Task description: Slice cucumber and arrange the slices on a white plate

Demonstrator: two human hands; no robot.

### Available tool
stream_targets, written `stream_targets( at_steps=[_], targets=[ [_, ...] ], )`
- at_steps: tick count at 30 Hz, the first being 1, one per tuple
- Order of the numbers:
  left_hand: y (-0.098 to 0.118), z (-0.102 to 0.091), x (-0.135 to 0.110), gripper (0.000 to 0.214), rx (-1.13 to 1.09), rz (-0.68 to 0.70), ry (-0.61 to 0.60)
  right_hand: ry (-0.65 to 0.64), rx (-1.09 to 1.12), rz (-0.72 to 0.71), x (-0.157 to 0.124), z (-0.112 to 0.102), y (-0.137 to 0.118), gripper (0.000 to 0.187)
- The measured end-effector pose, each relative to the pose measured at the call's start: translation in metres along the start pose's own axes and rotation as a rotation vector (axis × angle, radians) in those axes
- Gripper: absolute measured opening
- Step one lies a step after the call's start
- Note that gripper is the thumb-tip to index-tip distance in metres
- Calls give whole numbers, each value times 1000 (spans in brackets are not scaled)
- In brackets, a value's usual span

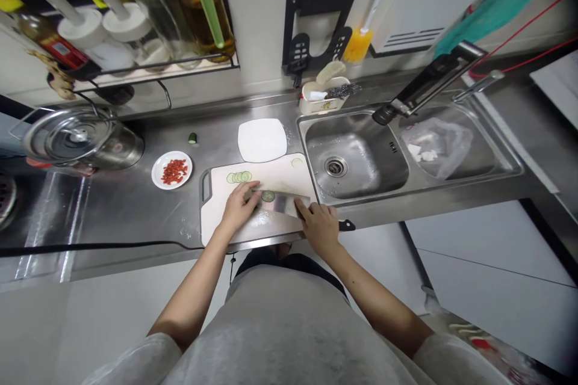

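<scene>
A white cutting board [217, 210] lies on the steel counter in front of me. My right hand [321, 225] is closed around the black handle of a kitchen knife [289, 204], index finger laid along the blade. One cucumber slice [268, 196] clings to the blade's flat side. At the blade's far end, my left hand [239, 209] is closed with fingers and thumb around a cucumber; only a bit of dark green shows between them. An overlapping row of cucumber slices [239, 177] rests just beyond my left hand. Another pale slice [297, 162] sits in the board's far right corner.
A small plate [156, 175] of chopped red pieces [174, 171] and a cucumber end [192, 138] stand left. A white square plate [262, 139] is behind the board. The sink [361, 150] adjoins at right; a lidded pot [108, 138] is far left. A cable [112, 246] crosses the front edge.
</scene>
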State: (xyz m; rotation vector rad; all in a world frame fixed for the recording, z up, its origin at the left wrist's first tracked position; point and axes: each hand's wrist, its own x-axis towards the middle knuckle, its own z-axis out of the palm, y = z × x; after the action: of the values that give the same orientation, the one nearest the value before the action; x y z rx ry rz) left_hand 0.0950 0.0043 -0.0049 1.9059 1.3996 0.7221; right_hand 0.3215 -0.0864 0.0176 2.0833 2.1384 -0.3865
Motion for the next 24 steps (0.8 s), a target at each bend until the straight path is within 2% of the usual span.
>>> stream_targets(
  at_steps=[5,13,18,24],
  targets=[
    [8,-1,4,31,99,42,-153,67,-20,-29,-4,2,4,45],
    [17,3,7,20,73,11,-256,189,-63,-74,-6,8,10,39],
    [19,9,9,11,37,14,-255,174,-84,-100,-4,11,15,43],
    [17,15,16,5,-13,-61,-139,117,-98,-96,2,9,17,44]
  ],
)
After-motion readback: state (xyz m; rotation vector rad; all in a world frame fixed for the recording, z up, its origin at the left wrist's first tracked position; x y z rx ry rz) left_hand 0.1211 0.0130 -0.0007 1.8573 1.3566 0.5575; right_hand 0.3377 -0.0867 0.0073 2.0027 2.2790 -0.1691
